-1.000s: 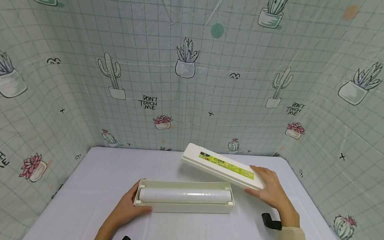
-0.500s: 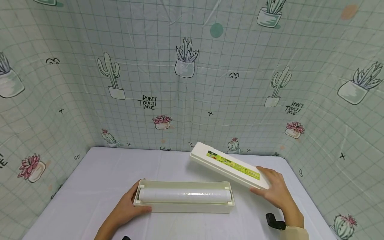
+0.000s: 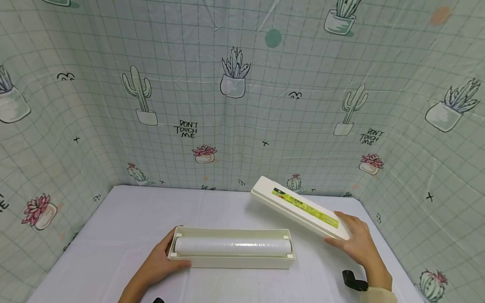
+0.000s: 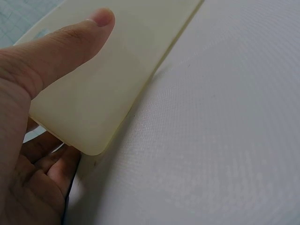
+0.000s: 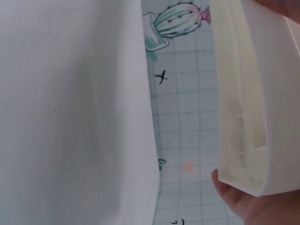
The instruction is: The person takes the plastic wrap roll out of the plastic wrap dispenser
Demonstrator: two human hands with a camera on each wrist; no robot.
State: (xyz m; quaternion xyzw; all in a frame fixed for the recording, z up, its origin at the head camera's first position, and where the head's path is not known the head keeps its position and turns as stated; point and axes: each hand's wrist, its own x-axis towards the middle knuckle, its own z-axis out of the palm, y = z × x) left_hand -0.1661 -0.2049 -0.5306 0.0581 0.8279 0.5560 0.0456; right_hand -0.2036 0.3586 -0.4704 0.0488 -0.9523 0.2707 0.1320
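Note:
In the head view a long cream plastic box stands on the table with a roll of cling film lying inside it. My left hand grips the box's left end, the thumb along its front wall. The left wrist view shows that thumb flat on the box wall and the other fingers round the end. Off to the right, my right hand holds the box's white lid by its right end, tilted and raised above the table. A green-yellow label runs along its top. The right wrist view shows the hollow underside of the lid.
A white cloth covers the table. Behind and at both sides hangs a grid-patterned curtain printed with cactus drawings. A black strap piece sits at my right wrist.
My right hand has carried the lid steadily to the right, away from the box, and its slant has grown a little steeper. The left hand and the box have stayed in place.

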